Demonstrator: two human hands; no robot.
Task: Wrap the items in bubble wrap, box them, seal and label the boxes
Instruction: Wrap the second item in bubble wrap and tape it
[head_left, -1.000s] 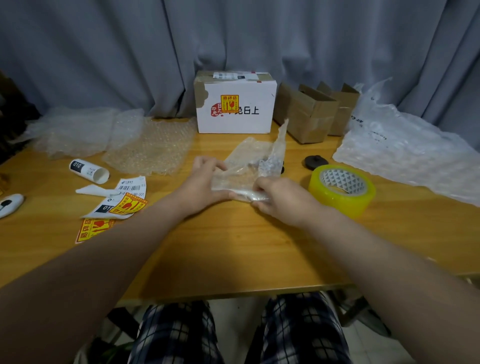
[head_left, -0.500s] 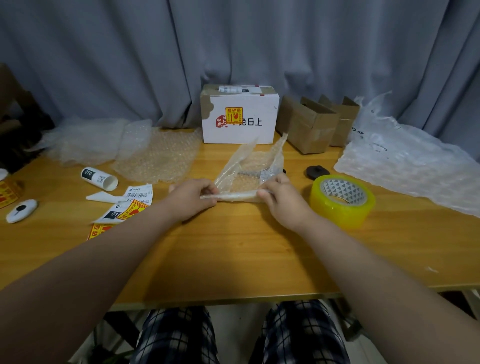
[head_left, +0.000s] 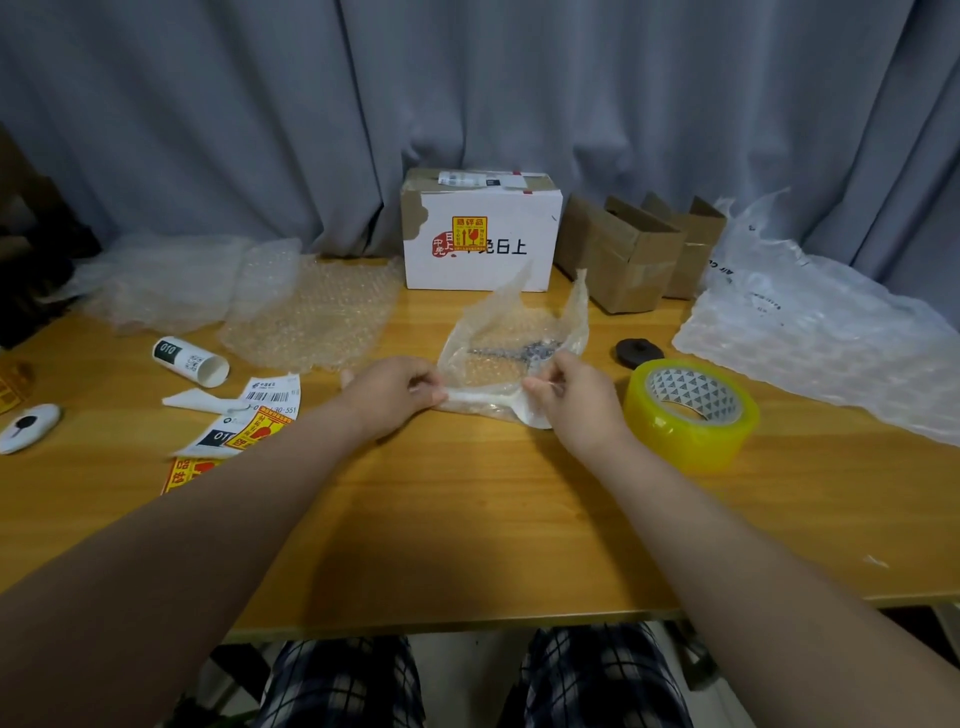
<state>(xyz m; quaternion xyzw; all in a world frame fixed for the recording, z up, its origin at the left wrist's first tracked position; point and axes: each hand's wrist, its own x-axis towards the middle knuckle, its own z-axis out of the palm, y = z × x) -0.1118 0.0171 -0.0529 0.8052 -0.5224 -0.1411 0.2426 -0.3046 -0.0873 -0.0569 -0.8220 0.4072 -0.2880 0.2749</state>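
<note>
- Pinching near edge of bubble wrap (head_left: 519, 327) with left hand (head_left: 395, 397) and right hand (head_left: 574, 402) fingers (head_left: 537, 387), spreading it flatter than before.
- Probably starting to roll it over the grey item (head_left: 524, 352) just beyond.

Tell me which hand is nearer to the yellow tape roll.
Right. The right hand pinches the near edge of the bubble wrap, just left of the tape roll; the left hand pinches the same edge farther left, across the wrap.
</note>
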